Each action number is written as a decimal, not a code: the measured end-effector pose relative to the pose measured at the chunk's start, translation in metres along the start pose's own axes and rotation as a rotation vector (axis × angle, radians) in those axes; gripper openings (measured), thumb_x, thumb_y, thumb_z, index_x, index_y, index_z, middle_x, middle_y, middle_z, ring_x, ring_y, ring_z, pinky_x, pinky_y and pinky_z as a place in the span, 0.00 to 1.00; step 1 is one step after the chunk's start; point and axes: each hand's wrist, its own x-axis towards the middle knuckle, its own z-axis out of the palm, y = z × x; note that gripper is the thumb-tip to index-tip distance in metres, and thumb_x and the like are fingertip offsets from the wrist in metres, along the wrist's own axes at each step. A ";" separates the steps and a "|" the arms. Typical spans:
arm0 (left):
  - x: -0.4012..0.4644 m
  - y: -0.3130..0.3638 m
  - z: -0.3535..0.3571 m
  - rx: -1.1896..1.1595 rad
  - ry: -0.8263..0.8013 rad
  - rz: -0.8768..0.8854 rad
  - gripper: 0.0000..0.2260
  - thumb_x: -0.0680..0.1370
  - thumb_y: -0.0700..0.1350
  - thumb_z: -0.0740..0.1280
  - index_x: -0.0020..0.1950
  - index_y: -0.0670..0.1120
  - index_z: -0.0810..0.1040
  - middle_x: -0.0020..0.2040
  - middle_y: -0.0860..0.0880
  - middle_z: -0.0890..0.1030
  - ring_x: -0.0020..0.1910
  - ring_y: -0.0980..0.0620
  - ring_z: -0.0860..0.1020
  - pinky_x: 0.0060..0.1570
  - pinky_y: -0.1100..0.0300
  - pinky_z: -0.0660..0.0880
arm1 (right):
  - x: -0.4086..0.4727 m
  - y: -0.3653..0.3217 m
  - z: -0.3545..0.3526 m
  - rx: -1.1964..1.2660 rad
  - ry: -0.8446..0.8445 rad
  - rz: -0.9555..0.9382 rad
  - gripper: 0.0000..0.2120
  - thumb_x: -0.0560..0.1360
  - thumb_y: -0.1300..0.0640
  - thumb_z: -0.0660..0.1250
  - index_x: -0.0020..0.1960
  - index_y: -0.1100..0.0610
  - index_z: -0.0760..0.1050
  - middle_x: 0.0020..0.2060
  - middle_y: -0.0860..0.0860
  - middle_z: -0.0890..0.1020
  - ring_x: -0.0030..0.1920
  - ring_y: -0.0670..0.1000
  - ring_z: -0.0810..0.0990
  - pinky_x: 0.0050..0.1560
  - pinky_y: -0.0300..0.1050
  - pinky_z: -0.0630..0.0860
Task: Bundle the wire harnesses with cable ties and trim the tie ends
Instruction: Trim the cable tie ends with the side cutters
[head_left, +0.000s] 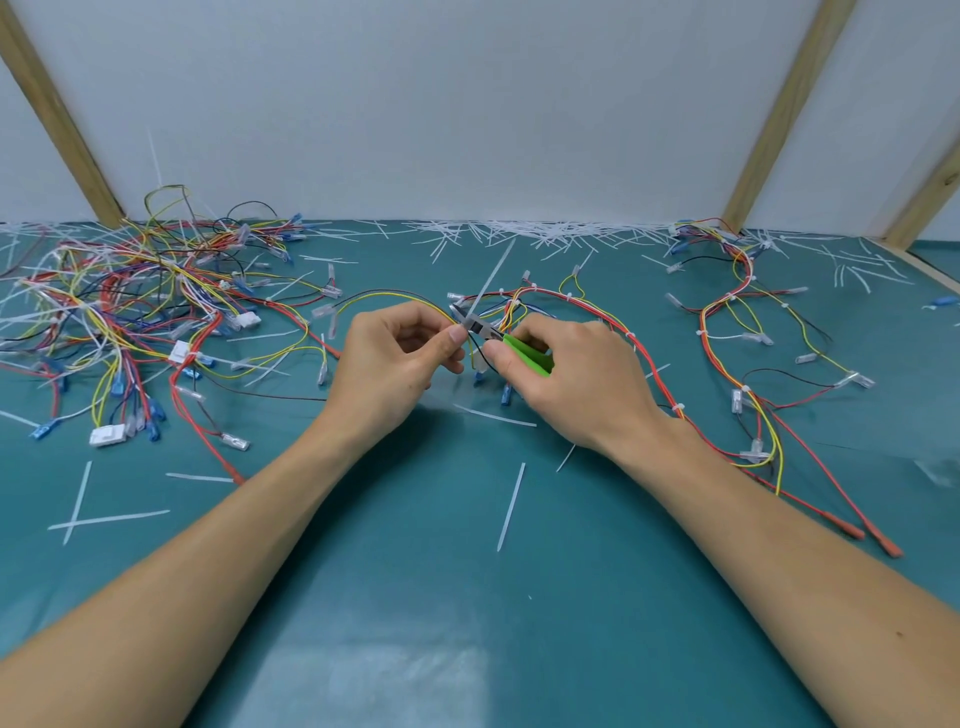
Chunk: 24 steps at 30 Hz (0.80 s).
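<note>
A wire harness (566, 301) of red, yellow and black wires with white ties runs across the middle of the teal mat. My left hand (389, 364) pinches its wires at a tie. From that spot a long white cable tie tail (491, 283) sticks up and away. My right hand (566, 379) grips green-handled cutters (524, 353), whose metal jaws (475, 325) sit at the base of the tail, right beside my left thumb.
A tangled pile of harnesses (130, 312) covers the left of the mat. Another tied harness (743, 322) lies at the right. Cut tie ends (545, 234) are heaped along the back wall, and loose ones (511, 506) lie near my arms. A wooden frame edge (930, 270) bounds the right.
</note>
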 end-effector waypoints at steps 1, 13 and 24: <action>0.000 0.000 0.000 -0.001 0.000 0.000 0.06 0.79 0.43 0.72 0.42 0.46 0.81 0.34 0.50 0.85 0.35 0.55 0.84 0.28 0.63 0.72 | 0.000 0.000 0.000 0.001 -0.002 0.000 0.20 0.78 0.34 0.62 0.42 0.49 0.78 0.30 0.45 0.77 0.38 0.54 0.75 0.37 0.48 0.67; -0.001 0.001 0.001 -0.008 0.040 0.005 0.07 0.79 0.46 0.72 0.43 0.43 0.81 0.34 0.49 0.84 0.36 0.53 0.84 0.29 0.64 0.74 | 0.002 -0.003 -0.003 0.081 -0.089 0.023 0.21 0.80 0.36 0.62 0.41 0.51 0.79 0.32 0.47 0.80 0.38 0.52 0.76 0.41 0.51 0.73; 0.000 0.001 0.000 0.020 0.021 0.031 0.06 0.80 0.44 0.70 0.43 0.47 0.80 0.36 0.51 0.84 0.37 0.54 0.84 0.30 0.62 0.73 | 0.004 0.002 -0.001 0.240 -0.144 0.060 0.22 0.80 0.34 0.59 0.37 0.46 0.77 0.33 0.48 0.83 0.37 0.54 0.81 0.45 0.54 0.80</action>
